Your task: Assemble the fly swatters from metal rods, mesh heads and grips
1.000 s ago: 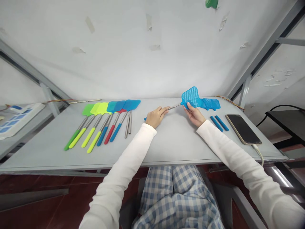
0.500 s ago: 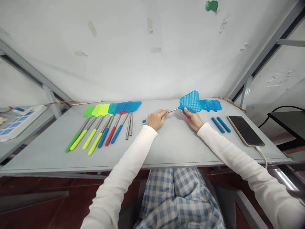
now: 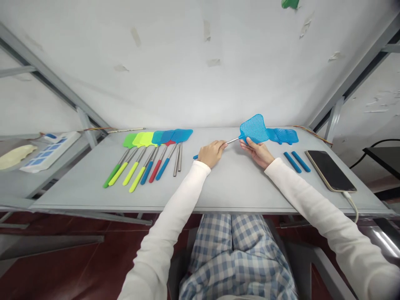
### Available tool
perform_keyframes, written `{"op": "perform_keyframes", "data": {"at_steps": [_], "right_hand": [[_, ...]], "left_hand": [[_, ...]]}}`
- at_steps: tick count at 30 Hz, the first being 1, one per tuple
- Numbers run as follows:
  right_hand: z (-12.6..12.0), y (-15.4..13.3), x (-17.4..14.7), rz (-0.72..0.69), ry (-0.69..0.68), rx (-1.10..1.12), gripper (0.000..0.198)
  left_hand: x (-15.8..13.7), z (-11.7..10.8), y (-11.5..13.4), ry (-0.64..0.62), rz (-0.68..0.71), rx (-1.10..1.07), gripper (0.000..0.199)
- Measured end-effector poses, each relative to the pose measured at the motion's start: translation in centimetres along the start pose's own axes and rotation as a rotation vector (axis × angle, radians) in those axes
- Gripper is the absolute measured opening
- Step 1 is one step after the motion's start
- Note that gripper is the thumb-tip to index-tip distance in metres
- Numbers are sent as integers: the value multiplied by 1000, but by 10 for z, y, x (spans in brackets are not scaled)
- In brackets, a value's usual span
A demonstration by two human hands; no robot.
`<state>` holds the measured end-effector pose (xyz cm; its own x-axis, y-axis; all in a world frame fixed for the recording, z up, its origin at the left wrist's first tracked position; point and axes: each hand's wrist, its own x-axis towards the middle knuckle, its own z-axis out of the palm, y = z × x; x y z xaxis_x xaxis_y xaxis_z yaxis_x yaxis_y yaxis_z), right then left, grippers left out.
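Observation:
A blue fly swatter with a metal shaft is held between both hands above the table. My left hand is closed around its shaft and handle, and a blue handle tip shows beyond the hand. At the base of the mesh head, my right hand grips with thumb and fingers. Behind it lie several loose blue swatter heads, overlapping. Two blue handle sleeves rest to the right. On the left, several swatters with green, yellow, blue and red handles lie in a row, beside metal rods.
A phone with a white cable lies at the table's right end. The grey table stands against a white wall, between metal frame posts. To the left, a white tray with blue compartments sits on another surface.
The view has shifted a little, so the table's things appear further right. My left hand stays on the shaft side and my right hand at the swatter's head, which looks slightly more raised.

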<state>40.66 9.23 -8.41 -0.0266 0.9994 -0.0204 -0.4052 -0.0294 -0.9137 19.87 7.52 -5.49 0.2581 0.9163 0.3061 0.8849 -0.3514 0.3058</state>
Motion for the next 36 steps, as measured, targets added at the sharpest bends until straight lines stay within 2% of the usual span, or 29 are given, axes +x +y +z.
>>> {"op": "perform_keyframes", "data": {"at_steps": [4, 8, 11, 14, 17, 22, 29, 31, 33, 36], "right_hand": [[0, -1, -3, 72, -110, -84, 26], [-3, -1, -2, 106, -84, -118, 11], [-6, 0, 1, 119, -92, -131, 6], [-7, 1, 2, 123, -110, -147, 5], [-8, 1, 2, 121, -124, -144, 7], [-8, 1, 3, 135, -136, -161, 9], [-8, 0, 3, 144, -169, -194, 11], [-8, -1, 3, 146, -176, -198, 11], [-8, -1, 3, 150, -184, -202, 11], [-8, -1, 3, 158, -195, -209, 11]], "left_hand": [[-7, -23, -19, 171, -176, -64, 37], [-23, -58, -69, 328, -547, 20, 40], [-40, -77, -111, 323, -718, 126, 44], [-54, -82, -138, 237, -786, 209, 52], [-63, -76, -147, 211, -818, 278, 57], [-64, -66, -141, 188, -828, 294, 54], [-70, -67, -153, 187, -898, 314, 52], [-71, -64, -151, 238, -841, 334, 49], [-69, -59, -142, 292, -710, 337, 47], [-63, -46, -121, 239, -468, 253, 43]]}}
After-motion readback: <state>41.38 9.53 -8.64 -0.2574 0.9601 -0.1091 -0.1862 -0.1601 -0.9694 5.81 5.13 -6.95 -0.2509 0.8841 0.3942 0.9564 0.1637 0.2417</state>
